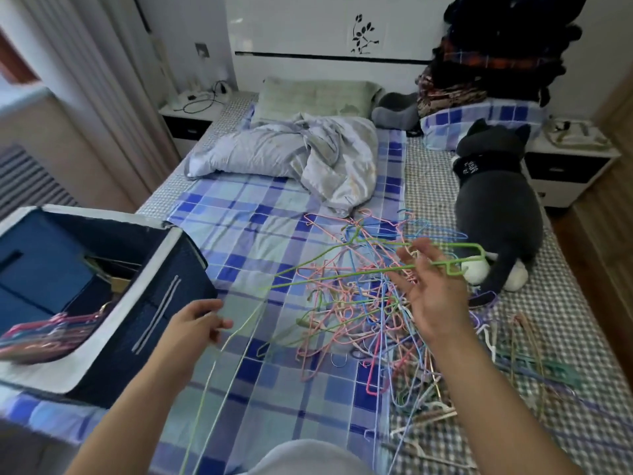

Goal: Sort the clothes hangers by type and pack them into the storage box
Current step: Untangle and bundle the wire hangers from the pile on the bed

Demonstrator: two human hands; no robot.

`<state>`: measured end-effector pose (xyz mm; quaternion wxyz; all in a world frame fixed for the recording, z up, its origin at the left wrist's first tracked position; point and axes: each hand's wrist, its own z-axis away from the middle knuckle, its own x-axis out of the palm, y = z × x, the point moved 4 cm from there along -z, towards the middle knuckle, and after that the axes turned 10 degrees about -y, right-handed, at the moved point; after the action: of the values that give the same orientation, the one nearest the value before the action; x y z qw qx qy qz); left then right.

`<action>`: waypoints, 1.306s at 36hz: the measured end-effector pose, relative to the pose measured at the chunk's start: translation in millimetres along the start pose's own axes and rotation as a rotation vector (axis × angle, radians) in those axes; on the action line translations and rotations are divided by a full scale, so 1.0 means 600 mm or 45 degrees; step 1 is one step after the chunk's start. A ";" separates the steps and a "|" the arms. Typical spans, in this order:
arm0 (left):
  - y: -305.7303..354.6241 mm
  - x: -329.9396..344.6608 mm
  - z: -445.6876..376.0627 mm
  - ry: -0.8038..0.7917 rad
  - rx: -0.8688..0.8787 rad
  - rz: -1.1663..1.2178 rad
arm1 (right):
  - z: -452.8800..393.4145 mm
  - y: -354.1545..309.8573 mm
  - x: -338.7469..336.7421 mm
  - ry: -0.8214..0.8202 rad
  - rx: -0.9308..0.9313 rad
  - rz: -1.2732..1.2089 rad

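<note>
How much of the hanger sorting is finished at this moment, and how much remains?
Done: a bundle of pink and purple hangers already lies in the dark blue fabric storage box. In hand: the right hand lifts a green wire hanger, and the left hand pinches pale thin wire hangers. Left: most of it, a large tangled pile of coloured wire hangers on the checked bed sheet.

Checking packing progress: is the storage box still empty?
No, a stack of pink and coloured hangers already lies inside the storage box near its front corner.
</note>
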<state>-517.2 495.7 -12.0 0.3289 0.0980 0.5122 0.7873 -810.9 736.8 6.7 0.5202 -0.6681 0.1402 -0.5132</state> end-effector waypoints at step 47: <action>0.145 0.100 -0.131 -0.244 -0.290 0.541 | 0.140 0.009 0.166 -0.472 -0.301 0.613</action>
<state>-638.1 452.0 16.6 0.2120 0.2399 0.3545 0.8785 -695.9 709.1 61.7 0.5620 -0.7537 0.2557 -0.2251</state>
